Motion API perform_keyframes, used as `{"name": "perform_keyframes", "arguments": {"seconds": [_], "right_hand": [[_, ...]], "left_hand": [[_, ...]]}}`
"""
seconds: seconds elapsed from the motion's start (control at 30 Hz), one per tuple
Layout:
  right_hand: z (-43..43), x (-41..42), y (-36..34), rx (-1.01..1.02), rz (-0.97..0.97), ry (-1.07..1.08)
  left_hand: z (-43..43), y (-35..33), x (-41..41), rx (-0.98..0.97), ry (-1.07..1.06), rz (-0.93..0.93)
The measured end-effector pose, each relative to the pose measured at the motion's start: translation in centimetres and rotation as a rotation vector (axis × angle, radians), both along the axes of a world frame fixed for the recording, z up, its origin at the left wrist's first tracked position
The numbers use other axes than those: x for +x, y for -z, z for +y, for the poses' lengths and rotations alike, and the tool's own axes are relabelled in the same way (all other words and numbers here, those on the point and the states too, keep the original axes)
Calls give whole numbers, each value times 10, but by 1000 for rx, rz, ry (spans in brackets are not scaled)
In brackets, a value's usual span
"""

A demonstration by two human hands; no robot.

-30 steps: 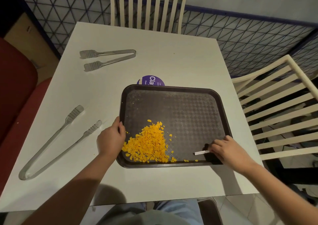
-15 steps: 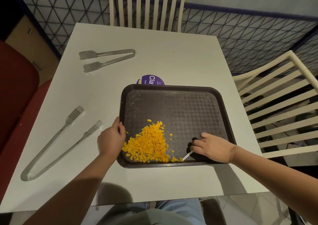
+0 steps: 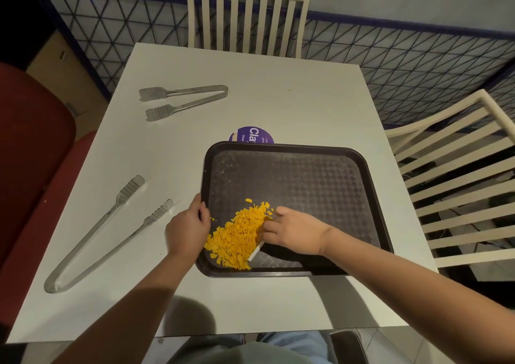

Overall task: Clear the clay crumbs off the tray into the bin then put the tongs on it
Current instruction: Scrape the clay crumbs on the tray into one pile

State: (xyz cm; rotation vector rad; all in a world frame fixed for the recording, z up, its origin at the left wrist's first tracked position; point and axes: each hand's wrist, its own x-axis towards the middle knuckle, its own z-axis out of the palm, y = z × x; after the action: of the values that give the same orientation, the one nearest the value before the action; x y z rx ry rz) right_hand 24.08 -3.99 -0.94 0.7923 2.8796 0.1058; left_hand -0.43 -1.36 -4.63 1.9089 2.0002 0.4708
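A dark textured tray (image 3: 320, 174) lies on the white table (image 3: 292, 99). Orange clay crumbs (image 3: 237, 238) are heaped in its near left corner. My left hand (image 3: 186, 227) grips the tray's left rim. My right hand (image 3: 292, 231) presses a thin white flat scraper (image 3: 255, 251) against the right side of the heap. Long metal tongs (image 3: 108, 230) rest on the table to the left of the tray. Shorter metal tongs (image 3: 181, 100) lie farther back on the left. No bin is in view.
A purple round lid or tub (image 3: 250, 135) peeks out behind the tray's far rim. White slatted chairs stand at the far side (image 3: 245, 21) and at the right (image 3: 459, 174). A red seat (image 3: 30, 146) sits to the left of the table.
My right hand has swept the white scraper leftward along the tray's near edge, pushing stray crumbs into the heap. The left hand has stayed on the rim.
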Motion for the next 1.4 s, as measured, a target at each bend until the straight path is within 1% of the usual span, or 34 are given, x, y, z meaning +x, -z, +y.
{"name": "perform_keyframes", "arguments": {"seconds": [0.1,0.2,0.27,0.4,0.47,0.53,0.63,0.7,0.83,0.93,1.03,1.13,1.17,1.23,1.3,1.4], "right_hand": [[13,20,-11,16,89,119],[24,32,-17,34,132,275],[32,27,-16,49,121,405],[41,6,-2,69,37,686],[41,-6,2,60,18,734],[37,-18,4,45,11,689],[30,-32,4,7,-4,506],[32,-36,0,25,-1,408],[47,-52,-10,58,72,400],[54,-67,-10,44,49,378],[48,-76,-8,30,3,263],[34,-70,-10,38,10,179],[30,-65,-11,48,29,202],[25,-47,-12,66,102,341],[19,-23,-13,91,166,564],[3,8,-8,113,199,935]], "left_hand": [[1,2,-1,12,5,-10],[1,3,-2,6,-1,-26],[1,3,-2,-1,-2,-42],[4,6,-8,-38,28,-84],[6,7,-11,-69,47,-113],[7,7,-13,-91,62,-132],[8,7,-15,-107,89,-125],[9,6,-15,-119,103,-125],[11,3,-16,-160,121,-146],[12,-1,-18,-171,135,-159],[12,-2,-17,-179,122,-151],[11,-1,-17,-169,111,-146],[11,-2,-17,-166,107,-148],[10,-2,-17,-166,106,-163],[10,-2,-16,-165,115,-168],[10,-2,-16,-161,109,-160]]}}
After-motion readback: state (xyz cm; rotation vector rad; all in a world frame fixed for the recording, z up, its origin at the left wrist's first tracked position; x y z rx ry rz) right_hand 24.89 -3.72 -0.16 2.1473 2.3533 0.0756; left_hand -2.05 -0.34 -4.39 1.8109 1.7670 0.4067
